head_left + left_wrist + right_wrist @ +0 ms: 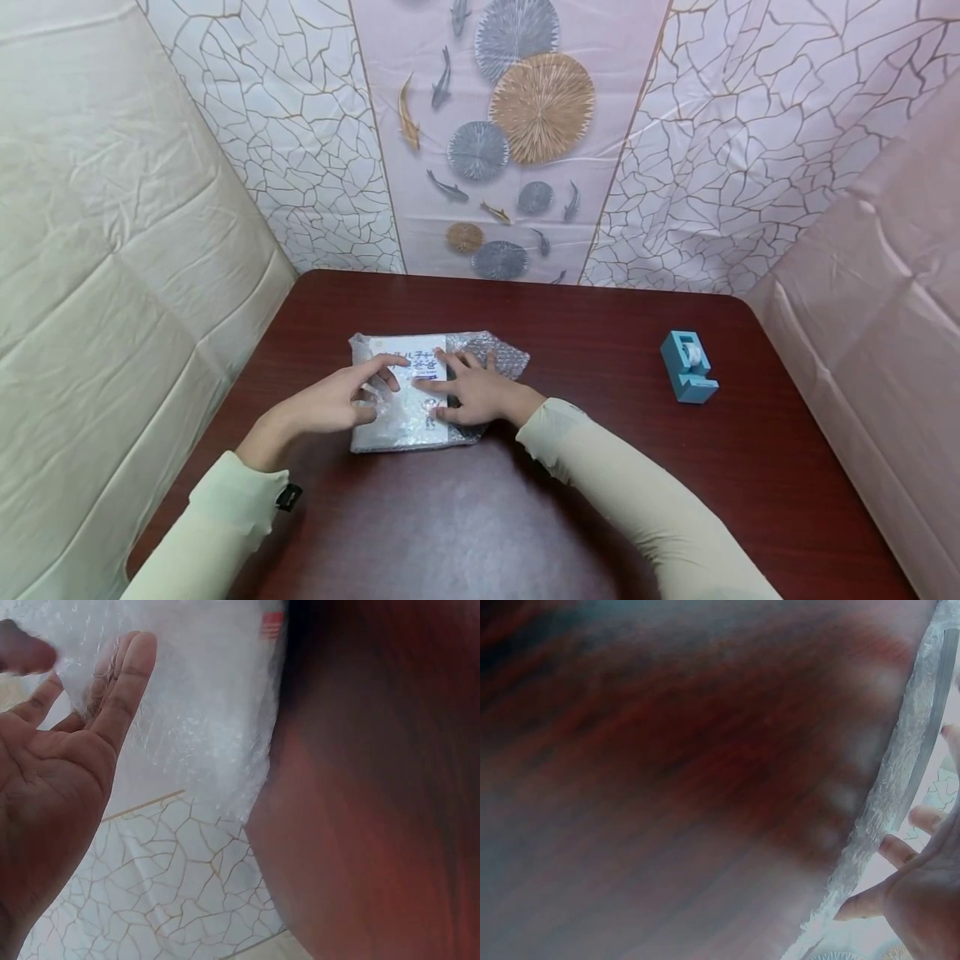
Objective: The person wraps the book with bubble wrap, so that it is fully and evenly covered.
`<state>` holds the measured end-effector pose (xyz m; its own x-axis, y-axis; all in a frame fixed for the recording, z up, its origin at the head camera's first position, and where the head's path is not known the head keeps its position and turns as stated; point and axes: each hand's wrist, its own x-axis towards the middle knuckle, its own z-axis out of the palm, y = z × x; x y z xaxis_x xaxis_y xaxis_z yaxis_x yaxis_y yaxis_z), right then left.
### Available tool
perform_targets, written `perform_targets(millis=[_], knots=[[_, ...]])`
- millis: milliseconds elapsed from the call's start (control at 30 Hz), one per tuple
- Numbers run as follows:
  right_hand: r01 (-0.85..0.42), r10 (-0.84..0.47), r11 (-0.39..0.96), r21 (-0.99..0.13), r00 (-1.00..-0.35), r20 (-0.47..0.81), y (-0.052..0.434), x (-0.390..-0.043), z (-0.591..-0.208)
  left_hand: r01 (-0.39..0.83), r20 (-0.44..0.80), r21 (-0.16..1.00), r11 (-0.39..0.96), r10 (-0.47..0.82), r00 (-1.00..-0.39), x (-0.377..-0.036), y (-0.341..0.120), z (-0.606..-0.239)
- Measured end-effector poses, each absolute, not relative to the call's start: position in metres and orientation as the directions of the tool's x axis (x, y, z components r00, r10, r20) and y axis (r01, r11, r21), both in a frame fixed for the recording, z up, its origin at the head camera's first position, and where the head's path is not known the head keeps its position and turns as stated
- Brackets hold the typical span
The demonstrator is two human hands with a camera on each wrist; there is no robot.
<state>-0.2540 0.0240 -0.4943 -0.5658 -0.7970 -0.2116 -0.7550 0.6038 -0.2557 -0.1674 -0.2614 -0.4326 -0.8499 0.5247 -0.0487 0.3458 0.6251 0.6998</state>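
Observation:
A white book point(405, 346) with blue lettering on its cover lies flat on the table, with clear bubble wrap point(506, 354) around it and spreading out past its right side. Spread fingers of my right hand point(480, 393) rest on the cover's right part. Over the left part is my left hand point(330, 402), its fingers loosely bent and nothing gripped between them. The left wrist view has the left hand point(67, 765) beside the crinkled wrap point(217, 712). In the right wrist view, the right hand's fingers point(862, 901) reach to the wrapped edge point(881, 795).
A light-blue tape dispenser point(688, 368) with a roll in it stands at the right of the dark red-brown table point(585, 325). Patterned cloth point(300, 125) hangs behind the table, and pale padded fabric point(127, 250) lines the sides.

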Motion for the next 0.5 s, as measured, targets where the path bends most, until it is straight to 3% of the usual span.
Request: perform_targets(millis=[500], knots=[[-0.745, -0.787, 0.616, -0.255, -0.572, -0.23, 0.024, -0.255, -0.495, 0.381, -0.064, 0.686, 0.62, 0.573, -0.817, -0.171, -0.246, -0.46]])
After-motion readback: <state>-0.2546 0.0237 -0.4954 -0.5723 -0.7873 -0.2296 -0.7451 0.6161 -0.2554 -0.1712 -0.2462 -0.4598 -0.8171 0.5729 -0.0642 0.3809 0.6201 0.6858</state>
